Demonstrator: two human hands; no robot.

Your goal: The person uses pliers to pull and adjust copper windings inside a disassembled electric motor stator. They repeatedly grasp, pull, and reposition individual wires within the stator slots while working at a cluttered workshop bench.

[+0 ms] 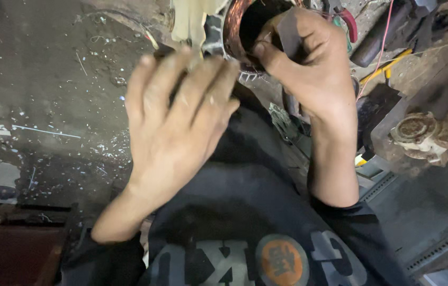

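A round motor stator (237, 32) with copper-coloured windings stands near the top centre, its dark bore facing me. My right hand (308, 63) rests on its rim, thumb and fingers pinched on a small dark strip (288, 33) at the bore's edge. My left hand (176, 124) is raised in front of the stator's left side, fingers spread and slightly blurred, holding nothing I can see. A dark sleeveless shirt with a printed patch (282, 259) fills the bottom.
Dusty floor (49, 79) strewn with white scraps lies to the left. At the right sit a rusty pipe fitting (420, 132), red-handled pliers (348, 21), a yellow-handled tool (393, 61), a red wire (380, 47) and a slotted metal rail (441, 243). Cream paper (187, 18) hangs by the stator.
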